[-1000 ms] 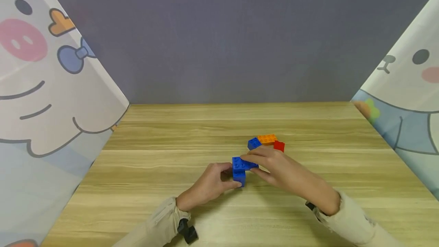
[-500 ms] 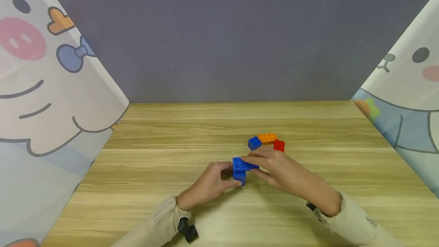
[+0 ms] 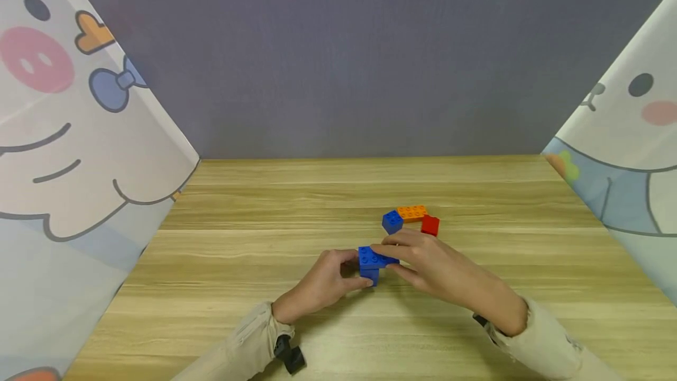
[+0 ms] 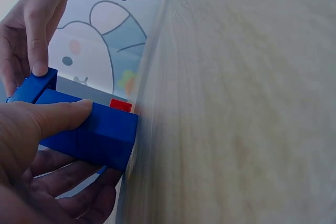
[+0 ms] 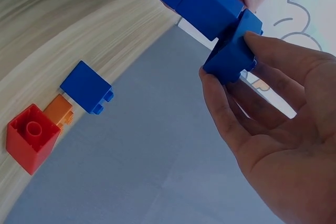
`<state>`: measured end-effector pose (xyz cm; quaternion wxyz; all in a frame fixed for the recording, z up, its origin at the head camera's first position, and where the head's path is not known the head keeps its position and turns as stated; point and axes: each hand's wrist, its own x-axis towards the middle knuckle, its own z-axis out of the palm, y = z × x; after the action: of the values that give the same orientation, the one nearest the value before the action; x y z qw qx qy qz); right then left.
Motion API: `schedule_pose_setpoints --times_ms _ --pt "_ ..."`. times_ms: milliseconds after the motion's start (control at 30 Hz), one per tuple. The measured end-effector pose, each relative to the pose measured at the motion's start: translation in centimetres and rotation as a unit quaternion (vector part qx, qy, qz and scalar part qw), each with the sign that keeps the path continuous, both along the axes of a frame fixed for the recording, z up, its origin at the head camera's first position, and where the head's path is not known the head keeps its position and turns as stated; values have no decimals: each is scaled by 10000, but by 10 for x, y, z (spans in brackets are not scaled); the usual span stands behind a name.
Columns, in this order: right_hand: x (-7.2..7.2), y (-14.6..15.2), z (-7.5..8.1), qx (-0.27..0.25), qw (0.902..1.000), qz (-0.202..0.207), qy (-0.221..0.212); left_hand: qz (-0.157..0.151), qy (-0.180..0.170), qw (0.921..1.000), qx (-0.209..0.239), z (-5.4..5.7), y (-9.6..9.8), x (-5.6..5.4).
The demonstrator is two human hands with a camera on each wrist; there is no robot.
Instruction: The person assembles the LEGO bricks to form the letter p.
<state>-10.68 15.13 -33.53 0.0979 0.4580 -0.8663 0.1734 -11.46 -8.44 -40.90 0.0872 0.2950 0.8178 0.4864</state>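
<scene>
My left hand [image 3: 328,284] grips a stack of two blue toy building bricks [image 4: 107,135], standing upright, with the thumb on one side and fingers on the other. Across the top of that stack sits a longer blue brick [image 3: 367,256], jutting out to the right with its hollow underside partly showing. Fingers and thumb of my right hand [image 3: 428,260] pinch this jutting end. In the right wrist view the longer brick [image 5: 236,48] meets the stack [image 5: 207,9] at its upper end.
Just beyond my right hand lie a small blue brick [image 3: 392,221], an orange brick [image 3: 412,213] and a red brick [image 3: 430,225], close together on the wooden table [image 3: 254,204]. The red one shows its hollow underside [image 5: 34,129] in the right wrist view. A grey panel [image 3: 370,63] rises behind.
The longer blue brick has come down slightly onto the stack, its top now sitting lower. Both hands have kept nearly the same place and hold.
</scene>
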Motion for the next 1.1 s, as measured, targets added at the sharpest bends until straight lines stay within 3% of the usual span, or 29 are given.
schedule_pose_setpoints --times_ms 367,667,1100 --pt "1 0 1 149 9998 -39 -123 -11 -53 9999 84 -1 0 0" --pt "4 -4 -1 317 9985 -55 449 -69 65 9999 140 1 0 -2" --pt "8 -6 -1 622 9958 -236 624 39 -147 9999 26 2 1 0"
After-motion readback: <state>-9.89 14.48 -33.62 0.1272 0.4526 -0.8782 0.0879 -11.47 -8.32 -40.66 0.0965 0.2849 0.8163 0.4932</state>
